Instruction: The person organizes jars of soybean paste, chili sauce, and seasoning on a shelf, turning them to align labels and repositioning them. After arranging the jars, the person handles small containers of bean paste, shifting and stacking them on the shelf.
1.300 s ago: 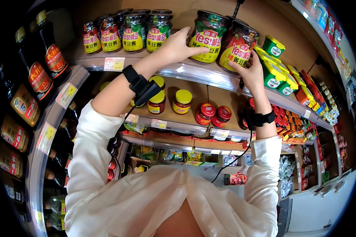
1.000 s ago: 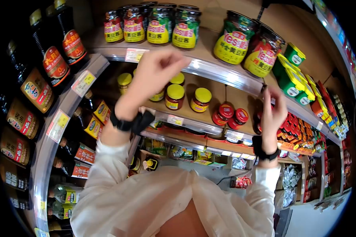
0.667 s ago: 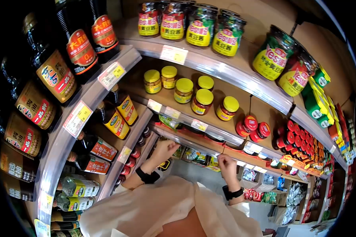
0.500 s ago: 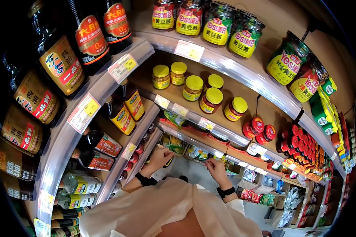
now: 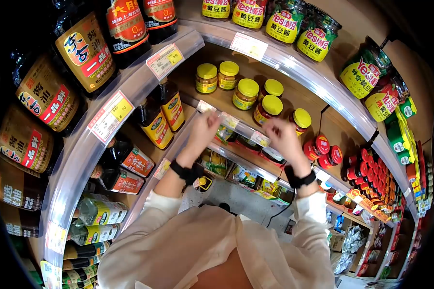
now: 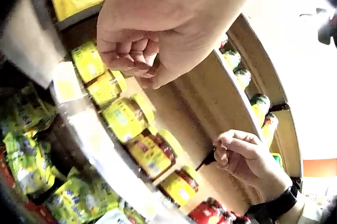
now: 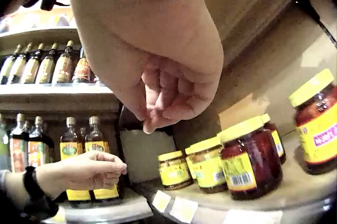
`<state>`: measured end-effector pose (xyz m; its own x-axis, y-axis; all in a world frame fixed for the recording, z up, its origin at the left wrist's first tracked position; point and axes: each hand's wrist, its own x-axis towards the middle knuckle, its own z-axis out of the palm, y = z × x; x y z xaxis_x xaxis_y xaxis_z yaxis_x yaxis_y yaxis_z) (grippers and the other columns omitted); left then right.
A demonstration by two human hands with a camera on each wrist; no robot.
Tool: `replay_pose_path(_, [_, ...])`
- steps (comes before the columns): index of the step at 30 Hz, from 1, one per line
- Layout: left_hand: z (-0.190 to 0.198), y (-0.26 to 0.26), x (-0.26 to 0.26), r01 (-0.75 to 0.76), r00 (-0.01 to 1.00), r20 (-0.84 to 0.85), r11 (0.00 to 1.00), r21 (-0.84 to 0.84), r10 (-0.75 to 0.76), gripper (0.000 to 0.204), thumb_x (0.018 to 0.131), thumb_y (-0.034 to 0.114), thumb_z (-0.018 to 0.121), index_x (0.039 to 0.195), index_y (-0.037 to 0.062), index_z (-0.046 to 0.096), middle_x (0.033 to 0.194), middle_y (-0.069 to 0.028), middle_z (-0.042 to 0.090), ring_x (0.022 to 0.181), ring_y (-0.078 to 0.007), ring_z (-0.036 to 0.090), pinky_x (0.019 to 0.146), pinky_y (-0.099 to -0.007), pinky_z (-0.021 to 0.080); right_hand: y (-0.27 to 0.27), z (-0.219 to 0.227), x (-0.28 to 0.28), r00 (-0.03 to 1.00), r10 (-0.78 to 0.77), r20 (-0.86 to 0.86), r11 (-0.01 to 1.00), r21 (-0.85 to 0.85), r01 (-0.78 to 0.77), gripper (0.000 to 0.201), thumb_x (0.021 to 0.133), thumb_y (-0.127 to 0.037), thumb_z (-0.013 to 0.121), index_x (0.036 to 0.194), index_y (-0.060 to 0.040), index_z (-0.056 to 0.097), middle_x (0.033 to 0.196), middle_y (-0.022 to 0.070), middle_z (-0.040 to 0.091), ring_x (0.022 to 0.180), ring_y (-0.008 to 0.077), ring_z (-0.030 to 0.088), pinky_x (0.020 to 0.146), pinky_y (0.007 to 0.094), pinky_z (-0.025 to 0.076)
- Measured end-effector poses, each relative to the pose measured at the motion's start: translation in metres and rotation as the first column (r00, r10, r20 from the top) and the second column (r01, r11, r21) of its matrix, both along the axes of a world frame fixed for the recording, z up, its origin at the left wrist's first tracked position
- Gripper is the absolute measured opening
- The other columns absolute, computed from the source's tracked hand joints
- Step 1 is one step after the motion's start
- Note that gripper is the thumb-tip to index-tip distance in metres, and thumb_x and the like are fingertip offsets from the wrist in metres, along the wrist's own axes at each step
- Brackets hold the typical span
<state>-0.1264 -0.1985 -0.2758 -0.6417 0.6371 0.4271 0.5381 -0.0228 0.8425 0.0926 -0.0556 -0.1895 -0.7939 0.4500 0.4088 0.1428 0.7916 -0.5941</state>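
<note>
Well, both hands loosely curled, near jars (some dark inside)

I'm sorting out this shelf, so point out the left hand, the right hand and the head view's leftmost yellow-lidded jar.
Left hand (image 5: 205, 129): head view, middle of hand.
Right hand (image 5: 284, 137): head view, middle of hand.
Leftmost yellow-lidded jar (image 5: 207, 71): head view, lid.

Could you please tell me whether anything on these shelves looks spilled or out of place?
Nothing looks spilled or broken. At most, the yellow-lidded jars on the shelf below the Yes! jars stand unevenly spaced, which looks slightly untidy.
</note>
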Motion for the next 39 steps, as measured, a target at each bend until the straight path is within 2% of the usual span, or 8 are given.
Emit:
replay_pose_path(6, [0.031, 0.075, -0.057, -0.273, 0.907, -0.239, 0.916, 0.292, 0.347, 0.034, 0.08, 0.013, 0.078, 0.103, -0.0036, 0.062, 0.078, -0.009, 0.064, 0.067, -0.015, 0.062, 0.064, -0.03, 0.053, 0.066, 0.038, -0.074, 1.0, -0.025, 0.018, 0.996, 0.09, 0.023, 0.02, 0.086, -0.014, 0.069, 0.1, 0.0001, 0.07, 0.088, 0.0173, 0.072, 0.078, 0.0305, 0.07, 0.073, 0.0374, 0.054])
replay_pose_path(10, [0.012, 0.095, -0.074, -0.23, 0.959, -0.142, 0.967, 0.106, 0.244, 0.04, 0.077, 0.015, 0.081, 0.106, -0.0043, 0.061, 0.081, -0.0096, 0.066, 0.072, -0.0155, 0.064, 0.067, -0.0299, 0.055, 0.091, 0.031, -0.104, 0.98, -0.083, 0.182, 0.993, 0.095, 0.066, 0.03, 0.086, -0.022, 0.071, 0.107, -0.002, 0.07, 0.099, 0.0208, 0.071, 0.091, 0.0365, 0.068, 0.084, 0.0423, 0.053])
replay_pose_path(13, [0.003, 0.102, -0.063, -0.002, 0.994, 0.11, 0.997, -0.072, 0.01, 0.052, 0.069, 0.018, 0.085, 0.111, -0.0042, 0.061, 0.096, -0.0148, 0.068, 0.088, -0.0232, 0.067, 0.081, -0.0326, 0.055, 0.096, 0.027, -0.115, 0.944, -0.08, 0.32, 0.996, 0.063, 0.063, 0.045, 0.084, -0.027, 0.074, 0.122, -0.0046, 0.065, 0.121, 0.0226, 0.065, 0.118, 0.0391, 0.056, 0.103, 0.043, 0.043])
replay_pose_path(15, [-0.01, 0.112, -0.051, 0.011, 1.0, 0.003, 0.999, -0.04, -0.011, 0.061, 0.069, 0.019, 0.086, 0.117, -0.0057, 0.058, 0.103, -0.0156, 0.067, 0.095, -0.0233, 0.066, 0.085, -0.0336, 0.054, 0.103, 0.018, -0.125, 0.928, -0.03, 0.37, 0.994, 0.107, -0.01, 0.058, 0.083, -0.029, 0.075, 0.133, -0.0051, 0.059, 0.127, 0.0223, 0.062, 0.123, 0.0389, 0.053, 0.108, 0.0422, 0.04])
replay_pose_path(17, [-0.021, 0.125, -0.045, 0.026, 0.994, -0.107, 0.997, -0.068, -0.033, 0.083, 0.064, 0.022, 0.09, 0.13, -0.0092, 0.049, 0.12, -0.0204, 0.062, 0.113, -0.0282, 0.061, 0.096, -0.0377, 0.05, 0.109, 0.012, -0.134, 0.925, 0.01, 0.379, 0.991, 0.119, -0.06, 0.063, 0.079, -0.03, 0.078, 0.132, -0.0029, 0.058, 0.125, 0.0245, 0.062, 0.12, 0.0388, 0.056, 0.105, 0.0414, 0.043])
replay_pose_path(25, [-0.016, 0.135, -0.03, 0.218, 0.976, 0.014, 0.975, -0.033, -0.217, 0.084, 0.064, 0.02, 0.09, 0.133, -0.0033, 0.05, 0.12, -0.0214, 0.064, 0.112, -0.0323, 0.064, 0.094, -0.0392, 0.051, 0.114, 0.013, -0.147, 0.922, 0.086, 0.378, 0.989, 0.077, -0.124, 0.062, 0.069, -0.028, 0.083, 0.12, 0.0031, 0.065, 0.111, 0.0266, 0.068, 0.108, 0.0371, 0.064, 0.094, 0.0394, 0.05])
replay_pose_path(33, [-0.029, 0.12, -0.006, -0.062, 0.995, -0.079, 0.998, -0.014, 0.061, 0.069, 0.062, 0.019, 0.09, 0.119, -0.0022, 0.056, 0.108, -0.0233, 0.066, 0.103, -0.0404, 0.063, 0.087, -0.0451, 0.051, 0.121, 0.013, -0.146, 0.91, 0.187, 0.369, 0.967, 0.095, -0.237, 0.072, 0.065, -0.023, 0.081, 0.127, 0.0056, 0.059, 0.105, 0.0263, 0.069, 0.1, 0.034, 0.067, 0.092, 0.0362, 0.051])
replay_pose_path(39, [-0.032, 0.103, 0.001, -0.014, 0.998, -0.06, 1.0, -0.011, 0.014, 0.074, 0.064, 0.022, 0.09, 0.125, -0.0045, 0.056, 0.113, -0.0222, 0.066, 0.108, -0.0372, 0.063, 0.092, -0.0413, 0.051, 0.114, 0.02, -0.143, 0.847, 0.179, 0.501, 0.967, 0.07, -0.246, 0.07, 0.062, -0.027, 0.081, 0.123, 0.0032, 0.063, 0.11, 0.0274, 0.068, 0.105, 0.0374, 0.065, 0.093, 0.0377, 0.05])
